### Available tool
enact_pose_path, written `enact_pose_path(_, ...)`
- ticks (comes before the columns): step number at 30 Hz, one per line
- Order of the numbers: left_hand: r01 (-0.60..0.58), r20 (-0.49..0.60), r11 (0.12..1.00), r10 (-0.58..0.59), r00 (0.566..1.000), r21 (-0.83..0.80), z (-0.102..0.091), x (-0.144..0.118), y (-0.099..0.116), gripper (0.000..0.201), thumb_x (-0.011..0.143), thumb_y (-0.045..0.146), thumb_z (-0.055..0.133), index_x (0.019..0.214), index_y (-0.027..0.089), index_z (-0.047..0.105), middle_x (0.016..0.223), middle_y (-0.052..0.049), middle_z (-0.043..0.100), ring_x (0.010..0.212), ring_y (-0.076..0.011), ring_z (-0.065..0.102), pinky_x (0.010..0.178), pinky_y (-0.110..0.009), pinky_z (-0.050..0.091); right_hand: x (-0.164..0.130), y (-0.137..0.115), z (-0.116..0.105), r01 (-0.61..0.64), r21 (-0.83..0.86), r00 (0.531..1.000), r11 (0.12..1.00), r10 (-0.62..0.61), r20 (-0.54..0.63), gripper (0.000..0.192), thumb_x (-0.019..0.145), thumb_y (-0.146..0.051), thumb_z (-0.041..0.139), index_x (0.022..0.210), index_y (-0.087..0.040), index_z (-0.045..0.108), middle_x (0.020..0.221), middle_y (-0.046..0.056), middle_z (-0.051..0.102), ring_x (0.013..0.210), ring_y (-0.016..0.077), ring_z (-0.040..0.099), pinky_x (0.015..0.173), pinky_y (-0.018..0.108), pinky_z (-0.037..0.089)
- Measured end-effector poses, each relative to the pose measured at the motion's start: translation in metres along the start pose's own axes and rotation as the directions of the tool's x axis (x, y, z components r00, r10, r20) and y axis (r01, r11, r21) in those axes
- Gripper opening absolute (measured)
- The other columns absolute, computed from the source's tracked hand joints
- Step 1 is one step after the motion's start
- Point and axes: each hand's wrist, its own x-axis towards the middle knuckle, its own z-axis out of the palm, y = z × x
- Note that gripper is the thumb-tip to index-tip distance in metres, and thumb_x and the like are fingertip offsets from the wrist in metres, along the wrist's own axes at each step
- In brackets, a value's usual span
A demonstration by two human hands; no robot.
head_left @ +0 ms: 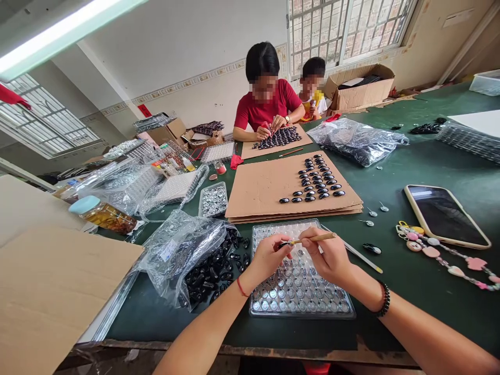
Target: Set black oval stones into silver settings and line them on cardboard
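**Over the bubble tray, a bead meets a stick**

Above the clear plastic tray of round cups [300, 291], the left hand [267, 258] pinches a small black oval bead [282, 244]. The right hand [330, 255] grips a thin wooden stick [312, 239], its tip touching the bead. This looks like dabbing; next the bead likely needs a gentle, steady set-down. The bag of black beads [195, 260] lies just left. The brown cardboard sheet with bead rows [265, 187] sits behind, nothing blocking.

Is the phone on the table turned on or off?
Off, it seems. The phone lies face up on the green table, its screen dark, showing only reflections.

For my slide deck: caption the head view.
Right hand holds a wooden stick to a dark bead in the left hand, over a blister tray.
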Motion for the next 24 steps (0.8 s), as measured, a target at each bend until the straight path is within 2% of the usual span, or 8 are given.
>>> enact_pose_path(5, -0.001, -0.003, 1.0, 0.001, 1.0, -0.024, 0.001, 0.0021, -0.0009, 0.038, 0.066, 0.041, 0.062, 0.091, 0.013, 0.064, 0.064, -0.002, 0.06, 0.045, -0.0094, 0.046, 0.043, -0.021, 0.037, -0.004, 0.0059, 0.0045, 0.03, -0.03, 0.997, 0.999, -0.027, 0.066, 0.012, 0.086, -0.016, 0.035, 0.081, -0.019, 0.046, 0.07, 0.004, 0.059, 0.062, 0.0146, 0.055, 0.058, 0.027, 0.041)
enact_pose_path(8, -0.014, -0.006, 1.0, 0.014, 1.0, 0.005, -0.0004, 0.0013, 0.0009, 0.04, 0.066, 0.039, 0.062, 0.096, 0.012, 0.064, 0.071, -0.004, 0.062, 0.045, -0.0089, 0.046, 0.043, -0.022, 0.038, -0.005, 0.0082, 0.0067, 0.048, -0.039, 0.996, 0.998, -0.045, 0.076, 0.013, 0.086, -0.015, 0.036, 0.078, -0.019, 0.045, 0.072, 0.005, 0.059, 0.064, 0.0147, 0.055, 0.059, 0.027, 0.041)
enact_pose_path(19, -0.055, 0.018, 0.997, 0.054, 0.998, 0.063, -0.0015, 0.0005, 0.0004, 0.039, 0.069, 0.04, 0.059, 0.098, 0.014, 0.063, 0.059, -0.001, 0.056, 0.044, -0.0097, 0.047, 0.044, -0.021, 0.037, -0.0059, 0.007, 0.0067, 0.072, -0.074, 0.995, 0.995, -0.067, 0.079, 0.013, 0.087, -0.016, 0.034, 0.08, -0.019, 0.046, 0.069, 0.003, 0.057, 0.059, 0.0132, 0.051, 0.056, 0.025, 0.038)
enact_pose_path(24, -0.061, 0.037, 0.998, 0.06, 0.998, 0.025, -0.0019, 0.0013, -0.001, 0.039, 0.069, 0.041, 0.06, 0.098, 0.014, 0.062, 0.065, -0.002, 0.057, 0.046, -0.0094, 0.047, 0.044, -0.021, 0.038, -0.0054, 0.0069, 0.0069, 0.072, -0.076, 0.994, 0.994, -0.065, 0.084, 0.012, 0.086, -0.016, 0.035, 0.079, -0.019, 0.045, 0.068, 0.003, 0.056, 0.059, 0.0133, 0.05, 0.056, 0.025, 0.037)
